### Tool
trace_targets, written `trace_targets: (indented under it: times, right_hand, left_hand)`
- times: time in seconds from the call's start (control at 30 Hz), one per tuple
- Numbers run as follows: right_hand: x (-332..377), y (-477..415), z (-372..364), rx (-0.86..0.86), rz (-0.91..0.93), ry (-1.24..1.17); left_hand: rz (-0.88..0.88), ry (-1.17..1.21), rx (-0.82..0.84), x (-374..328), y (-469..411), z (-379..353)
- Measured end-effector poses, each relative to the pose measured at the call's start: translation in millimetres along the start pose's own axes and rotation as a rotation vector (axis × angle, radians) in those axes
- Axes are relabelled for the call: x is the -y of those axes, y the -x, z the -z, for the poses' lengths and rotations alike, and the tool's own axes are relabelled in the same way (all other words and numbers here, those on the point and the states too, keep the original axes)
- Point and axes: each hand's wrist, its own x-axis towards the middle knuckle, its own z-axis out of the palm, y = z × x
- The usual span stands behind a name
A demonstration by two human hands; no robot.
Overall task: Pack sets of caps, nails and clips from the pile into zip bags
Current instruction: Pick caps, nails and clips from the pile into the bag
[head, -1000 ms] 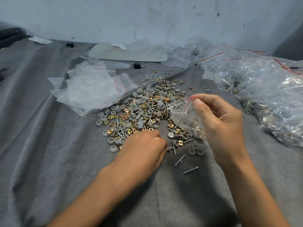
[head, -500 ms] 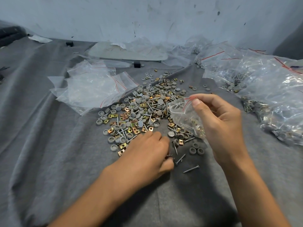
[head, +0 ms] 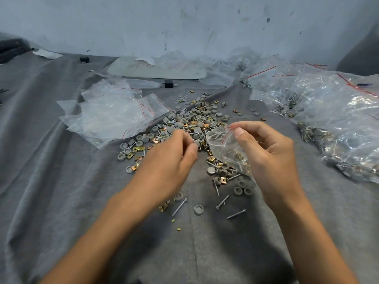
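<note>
Zip bag [head: 220,140]: small, clear, red seal line, mouth facing the left hand [head: 170,160], a few nails and gold clips in its bottom. Right hand [head: 268,154] pinches its top edge between thumb and forefinger; the bag hangs over the near edge of the pile [head: 184,124] on the worktop [head: 61,201]. Left hand: fingers curled, tips bunched just beside the bag mouth; can't tell if it holds a piece. Delta vs 0.5 s ago: left hand was down on the loose nails, now raised to the bag. Right hand and bag roughly unchanged.
</note>
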Motion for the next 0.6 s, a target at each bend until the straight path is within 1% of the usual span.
trace_targets:
  times: [0.1,0.23,0.33,0.43,0.6]
  right_hand:
    - [-0.4,1.1,-1.4,0.01,-0.001,0.015]
    - [-1.5,4.4,-6.8,0.046,-0.001,0.047]
    - [-1.3,5.8,-9.3,0.076,0.009,0.079]
    - [-1.2,6.5,-9.6,0.108,0.026,0.112]
    - [-0.4,6.6,-8.4,0.113,0.033,0.128]
  left_hand:
    - [-0.003,0.082,-0.032,-7.8,-5.8,7.9]
    - [-0.081,0.009,0.021,-18.0,-9.1,8.7]
    - [-0.097,0.0,0.032,-19.4,-10.6,7.9]
    - [-0.122,-0.007,-0.009,-16.5,-12.1,9.9]
    - [-0.09,0.059,-0.057,-11.6,-13.4,12.6]
